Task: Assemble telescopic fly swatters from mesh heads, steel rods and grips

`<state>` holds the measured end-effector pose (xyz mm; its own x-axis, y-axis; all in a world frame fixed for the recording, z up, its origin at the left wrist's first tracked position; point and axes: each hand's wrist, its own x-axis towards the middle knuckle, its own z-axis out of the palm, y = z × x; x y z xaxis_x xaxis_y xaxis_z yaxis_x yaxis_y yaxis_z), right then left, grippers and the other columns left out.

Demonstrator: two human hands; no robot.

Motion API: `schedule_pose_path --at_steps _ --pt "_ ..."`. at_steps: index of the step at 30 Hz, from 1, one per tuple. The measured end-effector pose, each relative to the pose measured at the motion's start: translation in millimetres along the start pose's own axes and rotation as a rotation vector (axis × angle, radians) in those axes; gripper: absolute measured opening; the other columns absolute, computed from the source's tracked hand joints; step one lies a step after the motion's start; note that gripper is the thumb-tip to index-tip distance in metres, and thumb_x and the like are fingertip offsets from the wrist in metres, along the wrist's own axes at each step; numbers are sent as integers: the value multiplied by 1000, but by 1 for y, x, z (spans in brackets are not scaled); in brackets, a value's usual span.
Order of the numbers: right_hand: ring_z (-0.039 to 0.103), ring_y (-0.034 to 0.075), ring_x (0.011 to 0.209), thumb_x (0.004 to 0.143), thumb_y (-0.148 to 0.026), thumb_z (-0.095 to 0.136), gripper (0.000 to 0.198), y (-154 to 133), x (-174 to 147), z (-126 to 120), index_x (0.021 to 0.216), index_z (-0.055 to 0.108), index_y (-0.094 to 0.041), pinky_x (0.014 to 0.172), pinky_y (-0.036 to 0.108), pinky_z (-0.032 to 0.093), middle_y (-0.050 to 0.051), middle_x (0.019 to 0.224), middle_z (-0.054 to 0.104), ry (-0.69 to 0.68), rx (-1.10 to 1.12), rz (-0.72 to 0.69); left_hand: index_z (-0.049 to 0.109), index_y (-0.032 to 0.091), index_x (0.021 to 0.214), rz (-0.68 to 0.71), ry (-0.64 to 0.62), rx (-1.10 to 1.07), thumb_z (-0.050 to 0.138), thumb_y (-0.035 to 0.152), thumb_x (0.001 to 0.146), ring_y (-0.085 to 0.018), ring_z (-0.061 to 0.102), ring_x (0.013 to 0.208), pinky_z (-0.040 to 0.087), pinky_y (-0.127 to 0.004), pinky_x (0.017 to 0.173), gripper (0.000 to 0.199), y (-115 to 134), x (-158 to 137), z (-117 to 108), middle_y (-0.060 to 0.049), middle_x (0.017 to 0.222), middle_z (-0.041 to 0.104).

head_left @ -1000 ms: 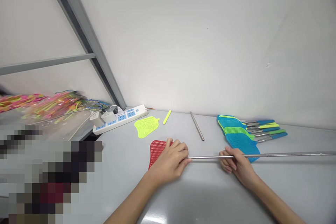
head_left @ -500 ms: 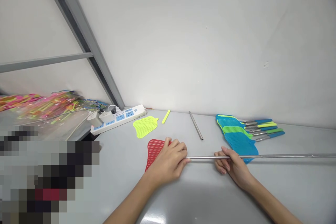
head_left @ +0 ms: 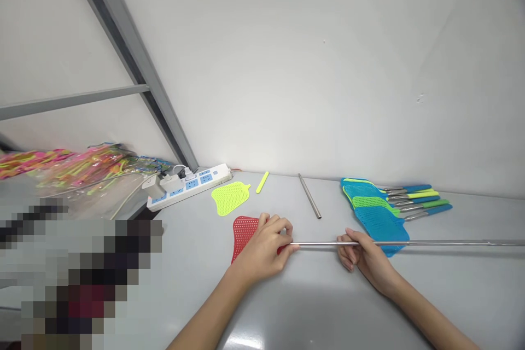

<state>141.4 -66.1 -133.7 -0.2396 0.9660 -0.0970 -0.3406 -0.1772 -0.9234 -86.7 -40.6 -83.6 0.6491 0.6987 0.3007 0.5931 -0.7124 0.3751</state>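
My left hand (head_left: 268,246) is closed around the neck of a red fly swatter head (head_left: 244,229), where the head meets a thin metal telescopic rod (head_left: 315,244). Its fingers cover that joint. Farther right, my right hand (head_left: 363,254) is closed on the same rod between thumb and fingers. The rod runs level across the table and leaves the picture on the right. Beyond the hands lie a yellow swatter head (head_left: 230,198), a yellow handle grip (head_left: 262,182) and a short metal rod (head_left: 309,196), all separate.
Several fly swatters with blue and green heads (head_left: 379,224) lie stacked at the right, partly under the rod. A power strip (head_left: 221,174) with plugs stands back left. Bagged colourful items (head_left: 94,164) lie beyond. A wall (head_left: 320,93) bounds the grey table (head_left: 311,301). The lower left is pixelated.
The whole scene has shifted slightly to the right in view. My left fingers have changed their pinch a little at the joint; both hands keep hold.
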Motion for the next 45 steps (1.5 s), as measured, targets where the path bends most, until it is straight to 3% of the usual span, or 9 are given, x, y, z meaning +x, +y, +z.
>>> schedule_pose_path --at_steps 10,19,30,40,45 --pt "36 11 40 82 -36 35 45 2 1 -3 41 39 -18 46 27 24 -2 43 32 -8 -29 15 65 25 77 -41 7 -46 46 31 78 -16 42 89 33 -33 80 20 -12 1 4 -1 96 52" --pt "35 11 40 82 -34 34 44 1 2 -1 42 37 -18 46 27 23 -3 42 30 -9 -35 23 58 28 101 -92 -15 -22 43 38 79 -23 29 111 29 -41 91 29 -16 -1 4 -3 121 40" --pt "36 11 40 83 -32 34 44 0 0 -1 42 37 -17 45 27 23 -2 42 31 -6 -30 25 54 25 106 -98 -4 33 43 38 78 -24 30 113 23 -43 93 33 -12 2 3 -2 126 39" --pt "36 11 40 83 -32 33 44 0 2 -2 42 38 -17 46 28 24 -2 42 31 -9 -41 33 36 28 122 -106 -28 2 44 36 78 -25 27 119 18 -44 93 46 -14 4 3 0 131 37" --pt "36 11 40 83 -32 33 44 1 2 -2 43 38 -17 46 27 23 -2 42 32 -10 -32 37 39 27 120 -109 -10 25 44 38 77 -25 26 120 18 -44 94 45 -15 2 4 -1 132 35"
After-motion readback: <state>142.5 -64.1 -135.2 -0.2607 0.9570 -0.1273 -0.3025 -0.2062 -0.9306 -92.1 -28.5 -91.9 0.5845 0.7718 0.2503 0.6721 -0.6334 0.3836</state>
